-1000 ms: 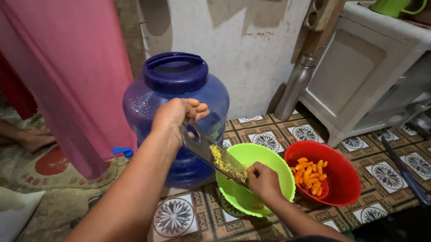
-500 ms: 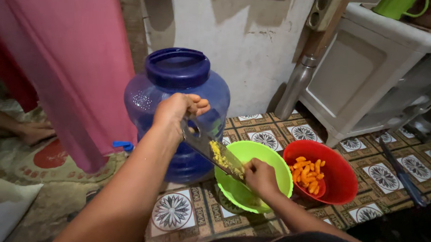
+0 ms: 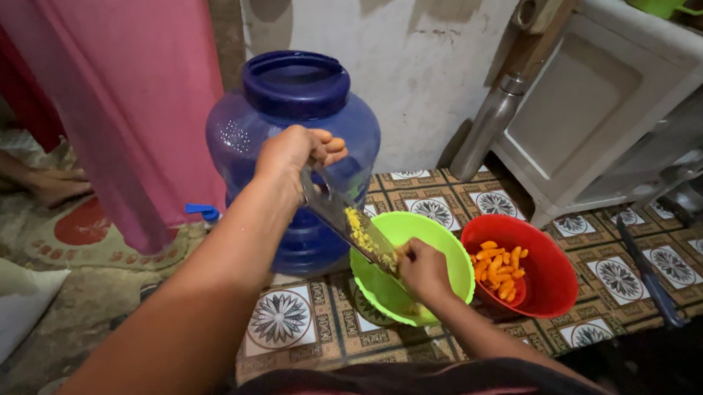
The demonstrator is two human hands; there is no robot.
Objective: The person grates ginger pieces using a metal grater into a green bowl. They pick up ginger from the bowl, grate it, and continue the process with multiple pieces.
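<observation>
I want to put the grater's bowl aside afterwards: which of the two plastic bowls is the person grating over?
The green bowl, directly under the grater and the right hand. The red bowl beside it only holds orange pieces.

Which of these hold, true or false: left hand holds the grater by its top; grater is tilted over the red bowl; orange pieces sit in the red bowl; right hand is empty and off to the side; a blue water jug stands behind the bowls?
1. The left hand holds the metal grater by its top end. True.
2. The grater is tilted over the red bowl. False: its lower end sits over the green bowl.
3. Orange pieces sit in the red bowl. True.
4. The right hand is off to the side. False: the right hand is at the grater's lower end, over the green bowl.
5. A blue water jug stands behind the bowls. True.
</observation>
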